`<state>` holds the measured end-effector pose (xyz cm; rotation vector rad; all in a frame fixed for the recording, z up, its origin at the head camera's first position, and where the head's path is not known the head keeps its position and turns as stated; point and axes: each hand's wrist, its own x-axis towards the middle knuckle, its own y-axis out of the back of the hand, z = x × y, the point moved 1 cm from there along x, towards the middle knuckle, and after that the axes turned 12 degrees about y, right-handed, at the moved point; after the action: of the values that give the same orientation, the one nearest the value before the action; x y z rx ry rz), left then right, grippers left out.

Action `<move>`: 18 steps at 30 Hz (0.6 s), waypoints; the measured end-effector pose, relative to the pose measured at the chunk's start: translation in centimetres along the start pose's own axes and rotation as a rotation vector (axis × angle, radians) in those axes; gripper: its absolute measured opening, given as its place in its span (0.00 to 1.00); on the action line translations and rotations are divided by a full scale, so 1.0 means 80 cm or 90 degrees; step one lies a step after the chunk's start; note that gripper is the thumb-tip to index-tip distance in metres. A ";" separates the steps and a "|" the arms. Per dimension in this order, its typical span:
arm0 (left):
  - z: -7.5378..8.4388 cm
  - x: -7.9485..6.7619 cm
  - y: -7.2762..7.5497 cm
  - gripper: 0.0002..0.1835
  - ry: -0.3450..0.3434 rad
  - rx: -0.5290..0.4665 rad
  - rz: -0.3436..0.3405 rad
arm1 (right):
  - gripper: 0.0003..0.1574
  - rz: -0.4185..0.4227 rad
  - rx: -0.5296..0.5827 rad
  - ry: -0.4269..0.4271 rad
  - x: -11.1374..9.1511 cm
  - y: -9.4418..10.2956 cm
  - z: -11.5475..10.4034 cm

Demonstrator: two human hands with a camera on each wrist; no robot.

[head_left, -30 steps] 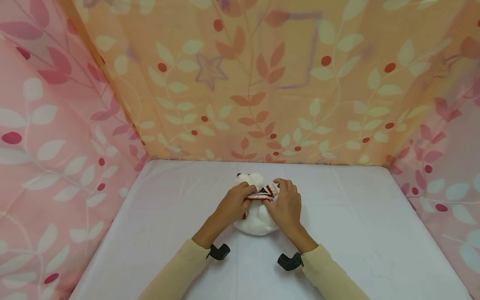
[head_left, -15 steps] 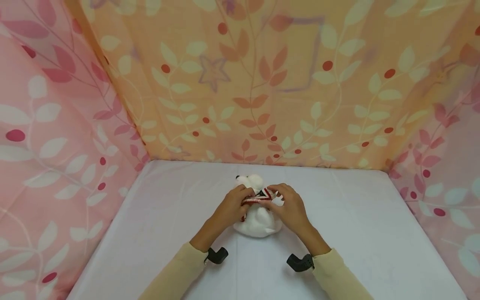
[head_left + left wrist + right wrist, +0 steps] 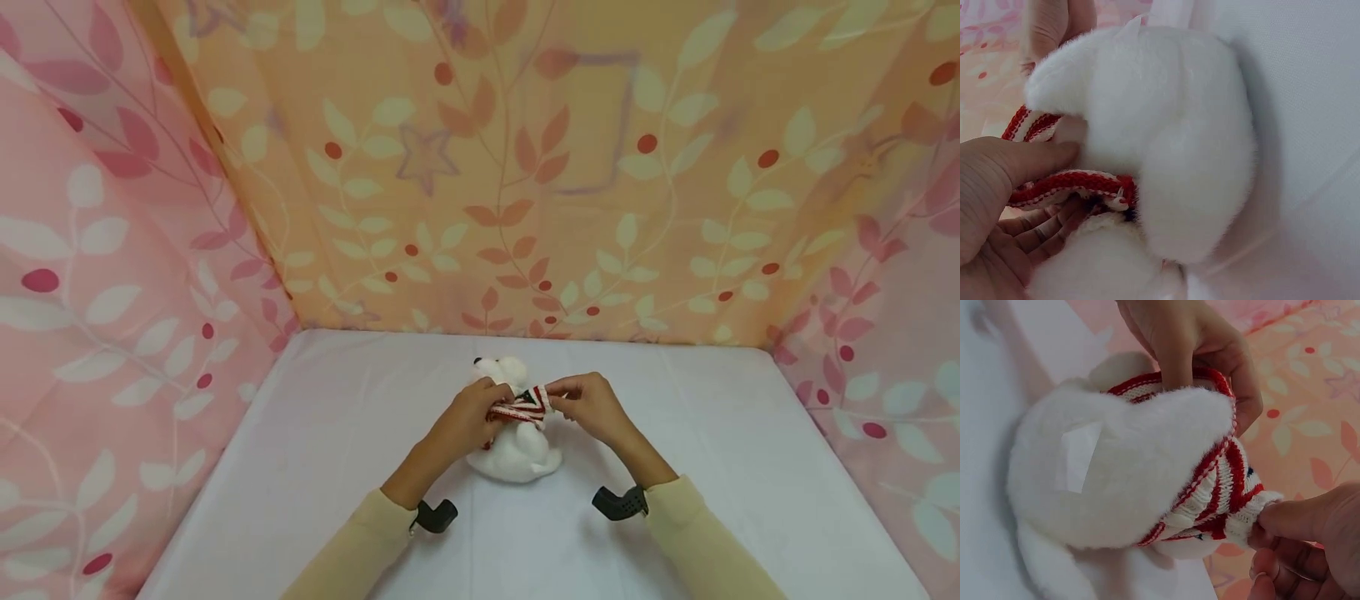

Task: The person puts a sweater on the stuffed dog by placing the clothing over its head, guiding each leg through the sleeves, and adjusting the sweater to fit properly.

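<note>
Knit sweater (image 3: 1225, 472) | right hand (image 3: 596, 406) pinches cuff (image 3: 1249, 515) | left hand (image 3: 468, 417) seemingly grips edge (image 3: 1085, 180), partly hiding plush toy (image 3: 513, 462) | floral cloth (image 3: 570, 250) behind

White plush toy (image 3: 1125, 465) (striped knitwear (image 3: 1225, 481))

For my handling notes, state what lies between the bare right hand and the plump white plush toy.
A red-and-white striped knitted garment lies there in the right wrist view, against the toy, its white ribbed end pinched by the right hand.
</note>
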<state>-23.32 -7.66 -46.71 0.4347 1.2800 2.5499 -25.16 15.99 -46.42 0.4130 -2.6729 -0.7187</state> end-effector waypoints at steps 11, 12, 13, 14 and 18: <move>0.000 0.003 -0.012 0.15 -0.008 0.002 0.031 | 0.14 -0.071 -0.067 0.053 0.012 0.003 0.000; -0.001 0.003 -0.013 0.15 -0.007 0.004 0.037 | 0.15 -0.081 -0.068 0.059 0.013 0.002 -0.001; -0.001 0.004 -0.014 0.14 -0.006 0.005 0.042 | 0.15 -0.090 -0.067 0.067 0.014 0.001 -0.001; -0.002 0.005 -0.016 0.14 -0.006 0.008 0.048 | 0.16 -0.098 -0.066 0.073 0.014 -0.001 0.000; -0.004 0.007 -0.022 0.13 -0.004 0.014 0.063 | 0.17 -0.108 -0.054 0.073 0.015 -0.009 0.000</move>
<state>-23.76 -6.71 -48.20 0.5215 1.3158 2.6153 -26.10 14.94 -46.52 0.6440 -2.5118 -0.8286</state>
